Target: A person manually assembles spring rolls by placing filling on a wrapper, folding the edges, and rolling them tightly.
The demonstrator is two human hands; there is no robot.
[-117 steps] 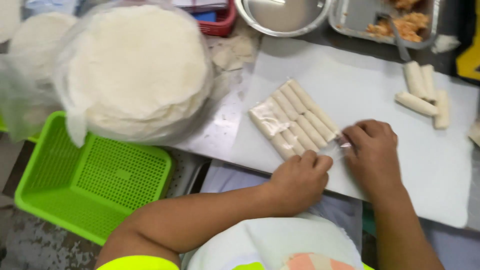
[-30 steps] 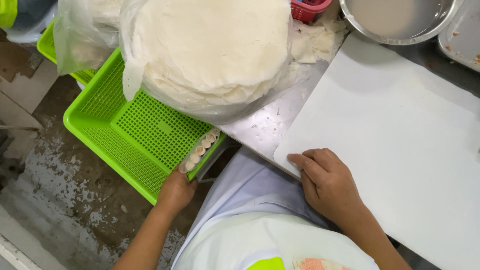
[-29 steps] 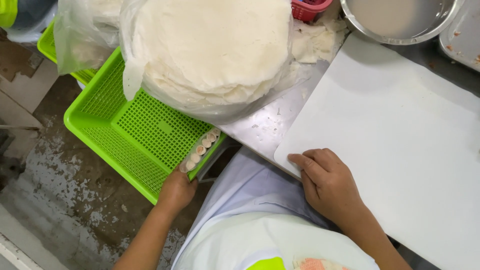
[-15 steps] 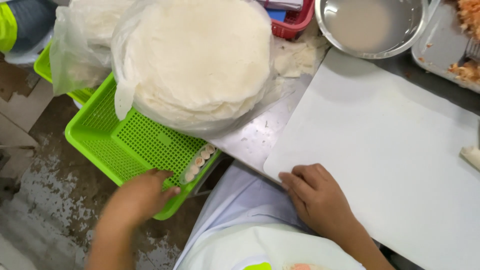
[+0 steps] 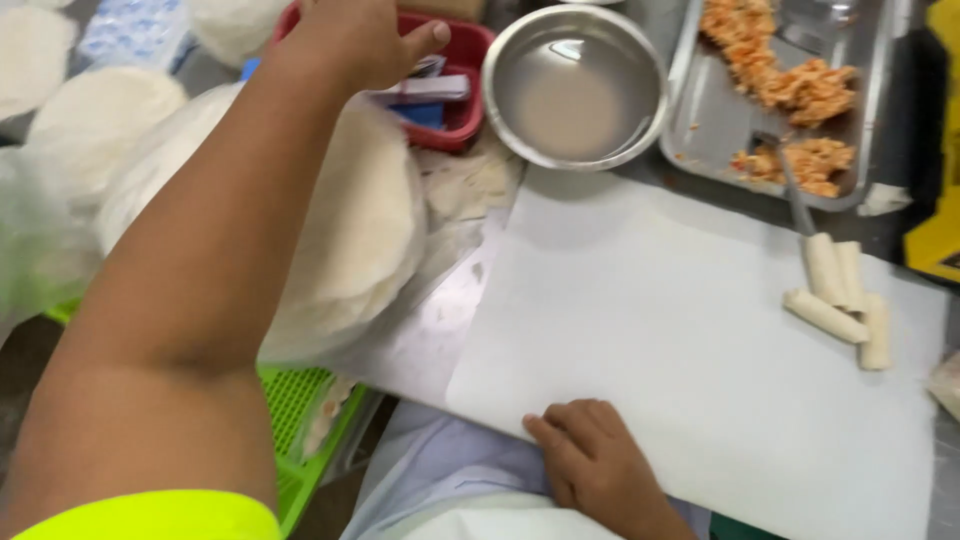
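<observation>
My left hand (image 5: 350,40) is stretched far forward over the red basket (image 5: 470,95), thumb out and nothing visible in it. Its forearm crosses above the bagged stack of round white wrappers (image 5: 370,230). My right hand (image 5: 590,465) rests with loosely curled fingers on the near edge of the white board (image 5: 680,340), holding nothing. A few rolled spring rolls (image 5: 840,300) lie at the board's right side.
A steel bowl of cloudy water (image 5: 575,85) stands behind the board. To its right is a metal tray (image 5: 700,130) with orange filling (image 5: 790,90) and a spoon. A green basket (image 5: 300,420) holding a packet of rolls sits low at the left. More wrapper stacks (image 5: 100,110) lie far left.
My left hand left the packet of rolls in the green basket and swung up and forward to the red basket. The view tilted up towards the table. My right hand stayed on the board.
</observation>
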